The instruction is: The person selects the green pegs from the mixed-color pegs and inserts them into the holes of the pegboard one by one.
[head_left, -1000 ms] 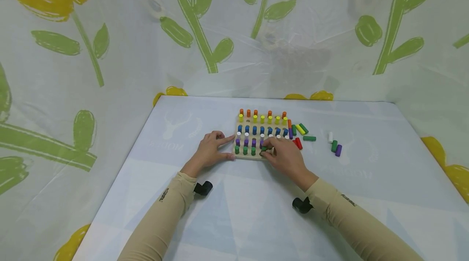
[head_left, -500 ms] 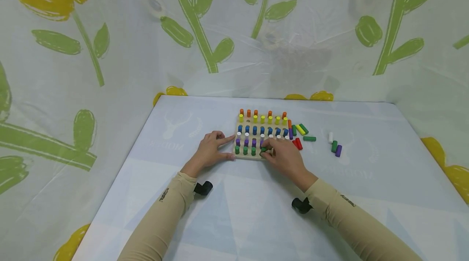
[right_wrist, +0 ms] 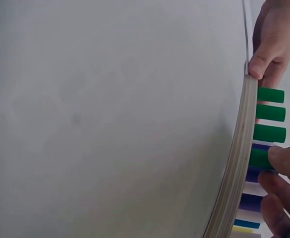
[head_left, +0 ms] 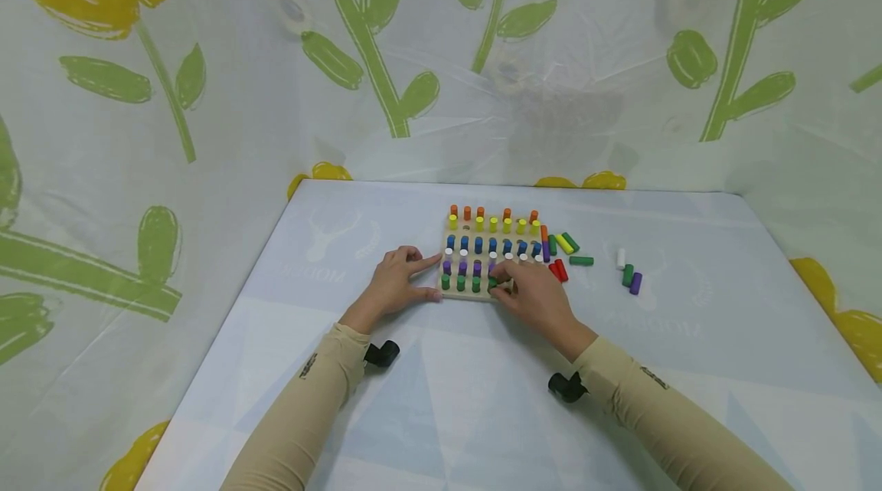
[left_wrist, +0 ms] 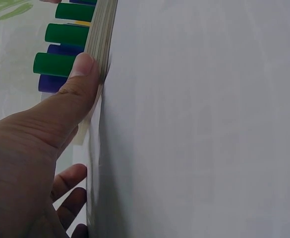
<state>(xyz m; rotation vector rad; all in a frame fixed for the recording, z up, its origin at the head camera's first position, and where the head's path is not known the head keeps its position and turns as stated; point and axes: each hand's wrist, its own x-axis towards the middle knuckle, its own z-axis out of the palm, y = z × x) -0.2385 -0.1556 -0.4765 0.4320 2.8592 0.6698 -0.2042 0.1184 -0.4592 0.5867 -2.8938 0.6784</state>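
Note:
A wooden pegboard (head_left: pixel 468 295) stands on the table with rows of orange, yellow, blue, white, purple and green pegs upright in it. My left hand (head_left: pixel 394 284) lies at its left side, thumb and index finger spread and touching the edge; the left wrist view shows the thumb (left_wrist: pixel 84 67) against the front left corner. At the front row my right hand (head_left: pixel 540 296) pinches a green peg (right_wrist: pixel 259 158) between thumb and fingers. That peg stands upright in the board, beside three other green ones. The right hand hides the front right part of the board.
Right of the board lie loose pegs: red ones (head_left: pixel 561 270), a yellow one (head_left: pixel 564 243), and several green ones, one of them a green peg (head_left: pixel 582 261) lying crosswise. Farther right are a white peg (head_left: pixel 621 258) and a purple peg (head_left: pixel 635 283). A flowered curtain (head_left: pixel 441 154) encloses the table.
The green peg in my right hand has gone from tilted over the front row to upright in it. The left hand has stayed in place.

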